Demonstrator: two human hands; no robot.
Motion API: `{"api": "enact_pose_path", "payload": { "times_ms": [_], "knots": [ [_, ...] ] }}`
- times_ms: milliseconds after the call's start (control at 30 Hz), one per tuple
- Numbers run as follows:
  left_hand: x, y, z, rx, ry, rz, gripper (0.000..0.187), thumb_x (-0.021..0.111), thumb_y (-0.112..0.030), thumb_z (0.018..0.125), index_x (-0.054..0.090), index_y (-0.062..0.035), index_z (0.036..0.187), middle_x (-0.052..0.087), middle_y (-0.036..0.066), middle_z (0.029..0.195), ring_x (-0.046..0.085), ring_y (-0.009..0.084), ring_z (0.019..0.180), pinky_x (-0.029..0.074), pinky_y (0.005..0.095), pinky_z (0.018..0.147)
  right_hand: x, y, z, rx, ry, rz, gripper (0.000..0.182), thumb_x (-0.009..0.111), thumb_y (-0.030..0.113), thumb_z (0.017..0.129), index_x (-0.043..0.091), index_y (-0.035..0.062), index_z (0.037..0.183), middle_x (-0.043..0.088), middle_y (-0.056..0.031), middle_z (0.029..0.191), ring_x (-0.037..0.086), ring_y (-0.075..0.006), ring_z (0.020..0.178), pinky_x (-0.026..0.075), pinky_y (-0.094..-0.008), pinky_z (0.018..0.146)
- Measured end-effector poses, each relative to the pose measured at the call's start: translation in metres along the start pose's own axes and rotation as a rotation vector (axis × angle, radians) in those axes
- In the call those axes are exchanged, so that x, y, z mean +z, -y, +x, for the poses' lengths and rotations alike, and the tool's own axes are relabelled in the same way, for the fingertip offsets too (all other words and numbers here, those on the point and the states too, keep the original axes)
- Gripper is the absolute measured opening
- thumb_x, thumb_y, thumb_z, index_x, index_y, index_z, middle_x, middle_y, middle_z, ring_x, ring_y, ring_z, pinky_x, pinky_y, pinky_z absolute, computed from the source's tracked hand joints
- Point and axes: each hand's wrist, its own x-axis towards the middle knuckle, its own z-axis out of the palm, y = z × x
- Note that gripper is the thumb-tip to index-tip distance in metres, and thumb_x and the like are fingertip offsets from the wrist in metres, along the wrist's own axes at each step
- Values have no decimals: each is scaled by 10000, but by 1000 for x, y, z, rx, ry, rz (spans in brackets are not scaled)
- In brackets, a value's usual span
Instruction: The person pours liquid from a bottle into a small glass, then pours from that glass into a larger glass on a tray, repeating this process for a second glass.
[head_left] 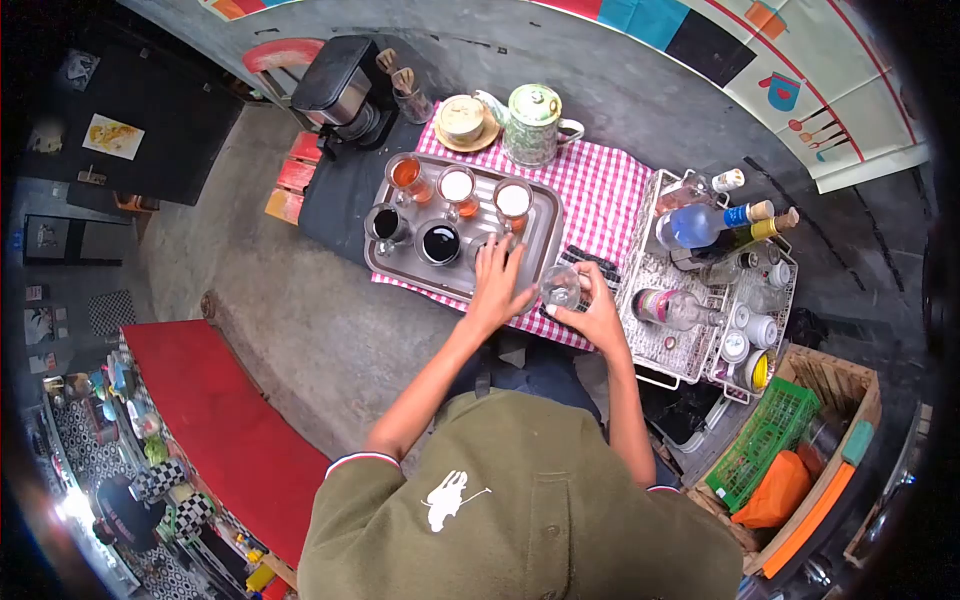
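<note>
Left hand: my left hand (pixel 497 287) lies spread, fingers open, on the near edge of the metal tray (pixel 548 232).
Right hand: my right hand (pixel 597 312) grips an empty glass (pixel 560 286).
Glass: just beside the tray, over the checked cloth (pixel 610 190).
Tray: five filled glasses.
Right side: wire rack (pixel 700 345) with bottles.

No words or numbers can be read anywhere. The one sign is a white horse-and-rider emblem on the back of the green shirt (pixel 455 497), below the hands; the bottle (pixel 700 224) labels to their right are too small.
</note>
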Motion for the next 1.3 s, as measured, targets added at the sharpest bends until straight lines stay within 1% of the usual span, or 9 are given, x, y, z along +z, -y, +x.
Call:
{"api": "enact_pose_path", "payload": {
  "times_ms": [233,433,567,700,800,933,1033,1167,1300],
  "knots": [
    [12,-92,-20,-29,31,-494,998,799,-256,655,309,10,1483,343,227,1516,301,388,1447,254,472,1171,-36,11,-14,-67,62,-88,684,840,180,668,468,43,1226,622,-117,1159,636,-221,1095,484,-373,953],
    [17,-135,-12,-44,-170,-643,757,746,-81,720,422,27,1396,507,225,1367,492,379,1298,395,436,1081,-61,31,-32,-148,82,-52,659,819,159,678,491,37,1236,603,-88,1177,610,-197,1122,485,-377,965],
    [13,-160,-6,-107,-212,-718,702,818,-148,739,485,11,1336,625,171,1207,642,302,1108,496,385,935,-78,49,-41,-207,97,-175,658,834,181,675,514,36,1232,594,-102,1181,603,-227,1111,504,-386,927],
    [22,-166,-1,-130,-225,-775,734,842,-159,743,474,12,1355,631,156,1204,640,242,1110,506,361,943,-88,45,-43,-218,71,-184,654,831,135,675,530,43,1248,608,-95,1189,604,-202,1120,499,-376,940],
    [26,-176,4,-146,-174,-980,728,809,-49,768,438,11,1392,585,133,1270,600,186,1143,497,331,987,-96,54,-53,-242,37,-236,661,796,179,722,504,26,1295,593,-136,1227,598,-273,1150,475,-408,985],
    [22,-181,10,-138,-136,-1051,702,776,24,795,411,2,1394,550,99,1267,564,161,1154,482,310,982,-112,84,-82,-340,-184,-346,657,766,169,767,480,32,1343,624,-142,1234,602,-256,1161,454,-392,1004],
    [26,-185,18,-192,-120,-1099,685,750,48,810,400,-7,1397,539,93,1249,568,156,1126,492,302,960,-136,80,-103,-408,-445,-158,613,712,112,801,467,37,1358,637,-125,1219,602,-233,1154,454,-379,991],
    [41,-180,26,-197,-94,-1142,693,697,95,794,396,-34,1405,561,61,1160,585,135,1057,501,286,925,-176,33,-115,-406,-624,-100,567,630,17,805,460,44,1345,638,-99,1210,598,-213,1131,439,-351,965],
    [49,-182,32,-218,-60,-1144,705,682,102,769,409,-45,1402,561,60,1161,590,138,1054,499,278,919,-196,-42,-116,-220,-561,-62,631,673,56,783,439,73,1369,605,-109,1277,551,-237,1199,431,-386,985]
  ]
}}
